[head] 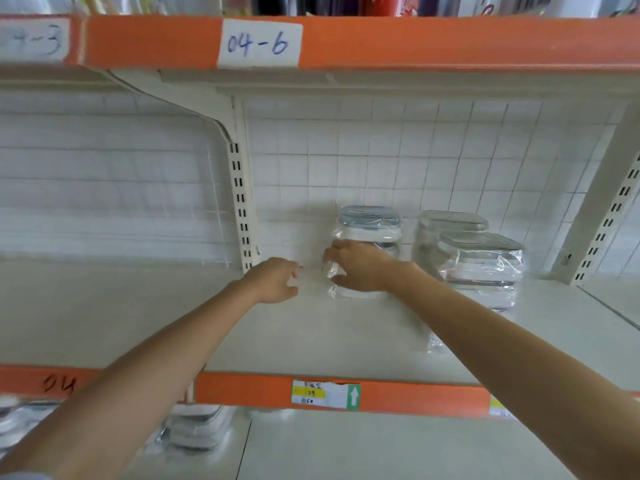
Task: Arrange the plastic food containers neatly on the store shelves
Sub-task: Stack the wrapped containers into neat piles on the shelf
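Note:
A plastic-wrapped stack of clear food containers (369, 225) stands on the white middle shelf (138, 313) against the back grid. My right hand (356, 266) grips its front lower part, fingers and thumb curled round the wrap. To its right stand two more wrapped container stacks, one at the back (450, 226) and one in front (485, 268). My left hand (275, 280) hovers just left of the held stack with loosely curled fingers, holding nothing.
A slotted upright post (240, 202) divides the shelf bay behind my left hand. An orange shelf edge (415, 396) with price labels runs below. More wrapped containers (197, 431) sit on the lower shelf at left. Another orange edge marked 04-6 (259, 43) hangs overhead.

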`<action>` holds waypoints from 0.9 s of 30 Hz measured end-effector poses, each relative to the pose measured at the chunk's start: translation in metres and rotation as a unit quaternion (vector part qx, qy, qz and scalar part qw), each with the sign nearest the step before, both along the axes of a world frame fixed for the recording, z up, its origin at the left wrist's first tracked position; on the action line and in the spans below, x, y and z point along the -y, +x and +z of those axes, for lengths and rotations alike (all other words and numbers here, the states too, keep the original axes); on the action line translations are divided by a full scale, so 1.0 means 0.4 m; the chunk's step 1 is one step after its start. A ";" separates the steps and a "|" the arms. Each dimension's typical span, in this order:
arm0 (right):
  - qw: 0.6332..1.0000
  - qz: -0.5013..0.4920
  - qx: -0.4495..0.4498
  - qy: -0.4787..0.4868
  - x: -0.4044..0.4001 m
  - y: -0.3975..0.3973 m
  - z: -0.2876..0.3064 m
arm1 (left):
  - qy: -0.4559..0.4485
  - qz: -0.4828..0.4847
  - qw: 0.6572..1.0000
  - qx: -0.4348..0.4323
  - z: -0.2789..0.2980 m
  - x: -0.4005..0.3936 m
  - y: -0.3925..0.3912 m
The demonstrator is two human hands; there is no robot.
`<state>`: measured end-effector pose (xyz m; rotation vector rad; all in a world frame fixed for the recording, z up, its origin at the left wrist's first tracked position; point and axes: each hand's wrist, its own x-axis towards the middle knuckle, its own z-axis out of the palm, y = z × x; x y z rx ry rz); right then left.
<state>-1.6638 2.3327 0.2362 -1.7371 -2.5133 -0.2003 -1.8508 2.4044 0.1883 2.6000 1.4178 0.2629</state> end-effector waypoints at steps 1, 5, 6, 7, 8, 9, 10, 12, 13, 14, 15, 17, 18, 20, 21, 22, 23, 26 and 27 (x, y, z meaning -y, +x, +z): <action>1.000 0.011 0.004 -0.027 0.012 -0.022 -0.019 | 0.003 -0.003 1.000 -0.027 -0.007 0.018 -0.026; 0.997 0.021 -0.001 -0.071 0.048 -0.141 -0.080 | 0.006 0.010 0.998 -0.060 -0.042 0.102 -0.155; 0.997 0.024 0.002 -0.075 0.060 -0.177 -0.093 | 0.003 0.018 0.998 -0.060 -0.050 0.127 -0.194; 0.996 0.029 0.001 -0.081 0.074 -0.215 -0.108 | 0.000 0.026 0.998 -0.057 -0.059 0.154 -0.233; 0.996 0.037 -0.002 -0.086 0.090 -0.250 -0.123 | -0.002 0.034 0.998 -0.050 -0.068 0.180 -0.273; 0.995 0.045 -0.004 -0.088 0.107 -0.283 -0.138 | 0.000 0.042 0.998 -0.041 -0.077 0.205 -0.311; 0.995 0.054 -0.009 -0.086 0.125 -0.316 -0.151 | 0.005 0.052 0.998 -0.030 -0.085 0.231 -0.349; 0.994 0.064 -0.025 -0.082 0.165 -0.375 -0.175 | 0.019 0.072 0.997 -0.005 -0.103 0.285 -0.415; 0.994 0.068 -0.029 -0.083 0.185 -0.400 -0.190 | 0.022 0.077 0.997 0.004 -0.114 0.312 -0.445; 0.993 0.073 -0.030 -0.087 0.206 -0.425 -0.207 | 0.022 0.079 0.997 0.010 -0.127 0.338 -0.472; 0.992 0.079 -0.030 -0.094 0.226 -0.445 -0.226 | 0.019 0.079 0.997 0.012 -0.142 0.361 -0.495; 0.989 0.086 -0.032 -0.114 0.262 -0.474 -0.264 | -0.004 0.072 0.997 0.012 -0.175 0.404 -0.533; 0.988 0.086 -0.031 -0.124 0.278 -0.484 -0.286 | -0.021 0.069 0.997 0.011 -0.193 0.424 -0.548; 0.985 0.069 -0.034 -0.154 0.308 -0.498 -0.333 | -0.054 0.065 0.996 -0.001 -0.231 0.460 -0.569; 0.982 0.054 -0.044 -0.176 0.325 -0.502 -0.357 | -0.068 0.066 0.995 -0.010 -0.250 0.475 -0.577; 0.978 0.039 -0.055 -0.197 0.340 -0.503 -0.380 | -0.079 0.066 0.995 -0.018 -0.267 0.488 -0.581; 0.974 0.025 -0.063 -0.214 0.355 -0.501 -0.402 | -0.087 0.062 0.994 -0.029 -0.282 0.497 -0.584; 0.966 -0.008 -0.084 -0.243 0.386 -0.486 -0.453 | -0.105 0.052 0.992 -0.046 -0.312 0.514 -0.581; 0.965 -0.020 -0.091 -0.246 0.390 -0.479 -0.463 | -0.109 0.052 0.992 -0.042 -0.318 0.516 -0.577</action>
